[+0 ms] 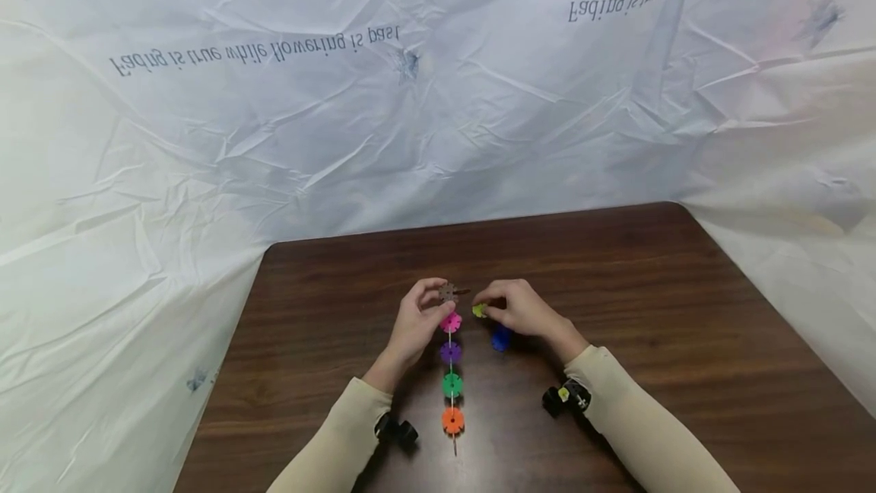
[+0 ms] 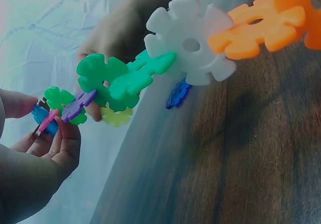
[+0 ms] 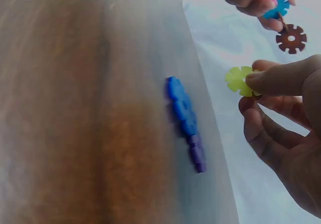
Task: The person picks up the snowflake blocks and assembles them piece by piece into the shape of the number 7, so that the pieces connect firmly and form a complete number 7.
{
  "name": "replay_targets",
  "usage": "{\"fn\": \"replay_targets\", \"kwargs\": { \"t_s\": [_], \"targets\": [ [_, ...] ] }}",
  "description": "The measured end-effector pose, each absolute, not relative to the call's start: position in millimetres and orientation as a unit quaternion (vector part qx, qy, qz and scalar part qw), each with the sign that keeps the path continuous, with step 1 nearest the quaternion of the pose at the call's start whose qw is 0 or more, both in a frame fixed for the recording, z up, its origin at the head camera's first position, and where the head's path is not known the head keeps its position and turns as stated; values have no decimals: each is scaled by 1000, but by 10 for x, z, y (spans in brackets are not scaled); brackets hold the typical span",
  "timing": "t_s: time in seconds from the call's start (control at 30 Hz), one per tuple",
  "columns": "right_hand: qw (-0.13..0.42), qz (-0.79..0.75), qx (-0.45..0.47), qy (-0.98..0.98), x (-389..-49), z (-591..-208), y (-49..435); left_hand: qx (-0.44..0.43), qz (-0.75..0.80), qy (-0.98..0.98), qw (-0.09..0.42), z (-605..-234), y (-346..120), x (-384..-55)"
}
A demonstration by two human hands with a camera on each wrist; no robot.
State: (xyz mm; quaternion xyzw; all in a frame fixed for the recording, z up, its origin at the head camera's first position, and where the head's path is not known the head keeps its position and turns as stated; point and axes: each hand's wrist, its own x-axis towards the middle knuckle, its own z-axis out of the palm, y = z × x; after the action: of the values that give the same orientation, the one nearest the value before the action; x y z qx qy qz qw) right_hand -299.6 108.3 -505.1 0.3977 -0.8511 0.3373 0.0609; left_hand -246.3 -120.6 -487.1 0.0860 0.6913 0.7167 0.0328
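Note:
My left hand [image 1: 414,326] pinches the far end of a chain of interlocking plastic snowflake discs, at a blue disc [image 2: 42,117] beside a pink disc [image 1: 451,322]. A brown disc [image 3: 291,39] sticks out past its fingers. Toward me the chain runs through a purple disc [image 1: 450,352], green disc [image 1: 452,384], white disc [image 2: 173,30] and orange disc [image 1: 452,421]. To the right, apart from the chain, my right hand [image 1: 525,310] pinches a yellow-green disc [image 3: 237,80] between thumb and fingers. Something brown shows behind that disc, partly hidden.
On the table below my right hand lies a blue disc [image 3: 181,106] touching a purple disc [image 3: 197,153]. The dark wooden table [image 1: 657,303] ends at a wrinkled white printed sheet [image 1: 438,120] behind it. Black cameras [image 1: 395,432] sit on both wrists.

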Motion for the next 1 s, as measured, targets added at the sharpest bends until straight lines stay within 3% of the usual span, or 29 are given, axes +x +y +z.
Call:
{"fn": "replay_targets", "kwargs": {
  "t_s": [0.47,1.0],
  "targets": [
    [81,414,341,-840,-3027,-4919,1104,92,716,691,27,-4695,-1202,-2371],
    [28,496,304,-813,-3024,-4826,1113,95,721,686,28,-4831,-1210,-2460]
  ]
}}
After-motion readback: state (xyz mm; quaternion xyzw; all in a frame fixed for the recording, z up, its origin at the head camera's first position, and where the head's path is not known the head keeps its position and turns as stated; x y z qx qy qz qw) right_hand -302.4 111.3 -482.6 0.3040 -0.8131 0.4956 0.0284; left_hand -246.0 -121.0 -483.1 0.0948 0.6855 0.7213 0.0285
